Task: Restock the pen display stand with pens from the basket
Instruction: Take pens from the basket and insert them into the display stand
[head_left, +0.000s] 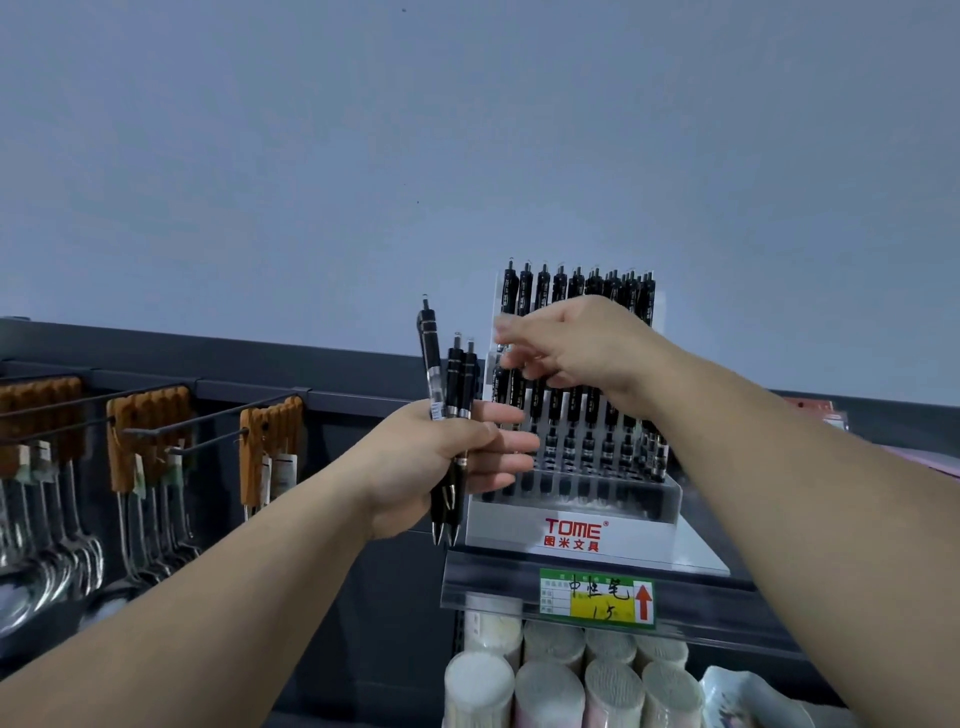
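Gripping three black pens (451, 415), left hand (436, 457) fingers clamped; right hand (566, 348) fingers blurred, state unclear, at display stand (571, 530).

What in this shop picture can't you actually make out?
Head view:
- The basket: out of frame.
- Right hand: fingertips motion-blurred, so a pinched pen can't be confirmed.
- White tiered TOME pen display stand: middle row partly behind that hand.
- Green and yellow price label: small print unreadable.
- Left hand covers the black pens' barrels.

Two bare forearms reach in from the near edge — no sleeves, watch or rings showing. The left hand (447, 457) and right hand (576, 343) are ungloved, nails short.
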